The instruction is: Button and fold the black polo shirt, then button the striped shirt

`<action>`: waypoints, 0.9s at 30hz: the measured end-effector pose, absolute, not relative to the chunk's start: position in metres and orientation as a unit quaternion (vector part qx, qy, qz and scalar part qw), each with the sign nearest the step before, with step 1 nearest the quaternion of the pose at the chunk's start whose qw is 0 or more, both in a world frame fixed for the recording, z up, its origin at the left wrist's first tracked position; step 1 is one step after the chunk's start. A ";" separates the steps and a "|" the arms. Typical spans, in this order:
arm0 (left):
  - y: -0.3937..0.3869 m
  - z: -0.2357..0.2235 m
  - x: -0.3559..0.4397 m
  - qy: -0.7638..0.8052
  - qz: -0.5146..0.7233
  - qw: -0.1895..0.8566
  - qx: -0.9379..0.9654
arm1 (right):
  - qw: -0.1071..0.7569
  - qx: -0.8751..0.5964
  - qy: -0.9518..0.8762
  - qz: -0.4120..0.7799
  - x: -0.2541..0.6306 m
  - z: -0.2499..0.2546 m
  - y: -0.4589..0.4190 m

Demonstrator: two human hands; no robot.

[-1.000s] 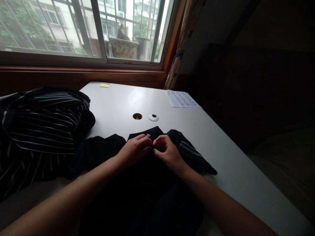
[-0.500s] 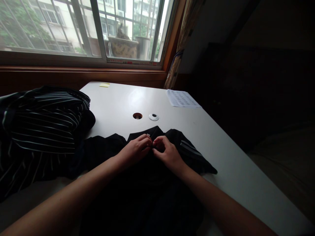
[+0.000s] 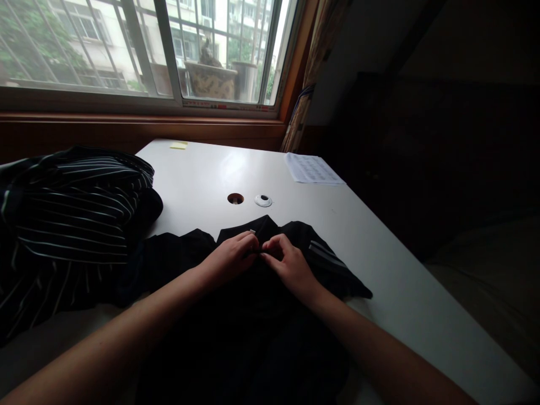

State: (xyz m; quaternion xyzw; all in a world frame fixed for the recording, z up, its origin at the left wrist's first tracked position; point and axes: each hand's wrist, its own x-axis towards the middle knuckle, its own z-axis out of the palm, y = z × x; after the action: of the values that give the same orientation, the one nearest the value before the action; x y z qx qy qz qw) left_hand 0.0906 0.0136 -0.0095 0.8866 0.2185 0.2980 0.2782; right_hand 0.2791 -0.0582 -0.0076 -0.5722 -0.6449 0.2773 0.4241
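A black shirt (image 3: 253,326) is spread over the near part of the white table, with pale stripes on its right sleeve and a small white tag at the collar. My left hand (image 3: 234,253) is closed on the cloth near the collar. Close beside it, my right hand (image 3: 287,261) pinches the same place between thumb and fingers. The fingertips of the two hands almost meet. Whatever small part of the front they grip, such as a button or zip, is too dark to make out.
A heap of black clothing with white stripes (image 3: 76,219) lies at the left. Farther back on the table (image 3: 202,174) are a round cable hole (image 3: 235,198), its white cover ring (image 3: 263,201), a yellow note (image 3: 179,145) and printed papers (image 3: 313,169). A barred window stands behind.
The fingers of both hands have shifted slightly at the collar, with the left fingertips curling in more. The shirt and the other things stay where they were.
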 end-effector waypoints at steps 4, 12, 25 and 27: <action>0.011 -0.010 0.091 0.229 0.289 0.265 0.891 | 0.419 -0.584 -0.648 0.251 0.279 -0.005 -0.058; 0.008 -0.008 0.091 0.246 0.278 0.225 0.901 | 0.443 -0.575 -0.625 0.287 0.278 -0.007 -0.058; 0.010 -0.012 0.089 0.238 0.266 0.142 0.923 | 0.448 -0.570 -0.611 0.319 0.277 -0.006 -0.059; 0.011 -0.012 0.090 0.232 0.263 0.129 0.927 | 0.443 -0.575 -0.613 0.312 0.277 -0.006 -0.060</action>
State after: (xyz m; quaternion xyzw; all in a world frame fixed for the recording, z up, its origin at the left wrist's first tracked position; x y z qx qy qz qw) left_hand 0.0898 0.0106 -0.0120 0.9273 0.2323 0.2634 0.1293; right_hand 0.2773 -0.0595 -0.0059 -0.5749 -0.6131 0.3116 0.4433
